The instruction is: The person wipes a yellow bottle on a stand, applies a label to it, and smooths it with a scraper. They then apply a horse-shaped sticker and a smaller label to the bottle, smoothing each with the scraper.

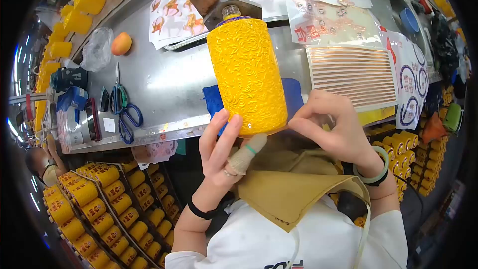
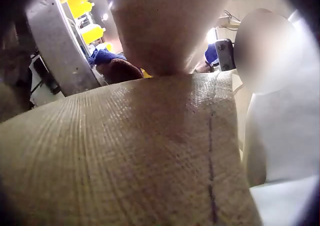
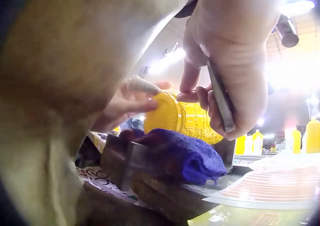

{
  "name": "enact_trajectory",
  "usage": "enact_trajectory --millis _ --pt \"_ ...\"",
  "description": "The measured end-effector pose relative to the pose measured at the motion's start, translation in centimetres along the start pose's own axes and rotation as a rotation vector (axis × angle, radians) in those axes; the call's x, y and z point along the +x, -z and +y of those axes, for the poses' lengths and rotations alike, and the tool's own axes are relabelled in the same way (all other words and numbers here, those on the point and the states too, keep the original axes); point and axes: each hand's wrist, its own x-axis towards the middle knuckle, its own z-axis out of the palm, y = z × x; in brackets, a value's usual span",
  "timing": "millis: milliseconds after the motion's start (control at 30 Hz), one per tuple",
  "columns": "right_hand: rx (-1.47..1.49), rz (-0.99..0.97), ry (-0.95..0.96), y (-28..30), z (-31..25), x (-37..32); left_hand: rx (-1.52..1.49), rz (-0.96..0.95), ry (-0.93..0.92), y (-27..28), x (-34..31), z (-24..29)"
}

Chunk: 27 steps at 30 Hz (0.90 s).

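Observation:
A yellow embossed bottle (image 1: pixel 247 74) lies on its side, its clear neck at a metal holder (image 1: pixel 232 7) and its base toward me. My left hand (image 1: pixel 221 152) holds the base rim between fingertips and a digit wearing a pale fabric finger cover (image 1: pixel 244 158) with a green band. My right hand (image 1: pixel 331 127) is at the base's right edge, thumb and index fingertip together there. In the right wrist view, a flat metal tool (image 3: pixel 221 98) is tucked in the curled right fingers; its working end is hidden. A blue cloth (image 3: pixel 182 153) lies under the bottle.
Sheets of copper-coloured strips (image 1: pixel 351 77) and printed decals (image 1: pixel 331 20) lie right of the bottle. Scissors (image 1: pixel 122 107), a peach-coloured fruit (image 1: pixel 121 44) and a plastic bag (image 1: pixel 97 50) are on the left of the metal table (image 1: pixel 169 79). Racks of yellow bottles (image 1: pixel 114 197) stand below.

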Motion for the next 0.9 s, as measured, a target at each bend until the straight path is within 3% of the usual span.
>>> enact_trajectory --millis 67,233,267,367,433,600,667,767,900 --pt "-0.011 -0.007 -0.023 0.0 0.0 0.0 0.031 -0.046 -0.079 -0.1 0.7 0.0" --pt "-0.001 0.006 -0.004 -0.2 -0.3 0.1 -0.16 0.065 -0.014 -1.5 0.4 -0.6" --pt "0.006 -0.004 -0.008 -0.3 -0.4 0.0 -0.261 0.121 0.166 -1.7 -0.1 -0.2" --pt "0.012 -0.004 -0.006 -0.4 -0.2 0.0 -0.352 0.189 0.442 -1.2 -0.4 0.4" --pt "0.004 -0.012 -0.005 -0.2 -0.1 0.0 -0.042 0.019 0.005 -0.4 -0.3 -0.6" --pt "0.016 0.003 -0.018 -0.2 0.1 0.0 0.031 -0.011 -0.038 0.0 0.8 0.4" --pt "-0.007 0.0 -0.014 -0.3 0.1 0.0 -0.058 -0.115 -0.037 0.0 1.7 0.4" --pt "0.02 -0.011 -0.031 -0.4 0.1 -0.1 -0.144 -0.008 -0.022 -0.8 0.6 -0.8" --pt "0.05 -0.003 -0.036 -0.5 0.0 -0.2 -0.28 0.095 0.232 -1.1 0.0 0.1"
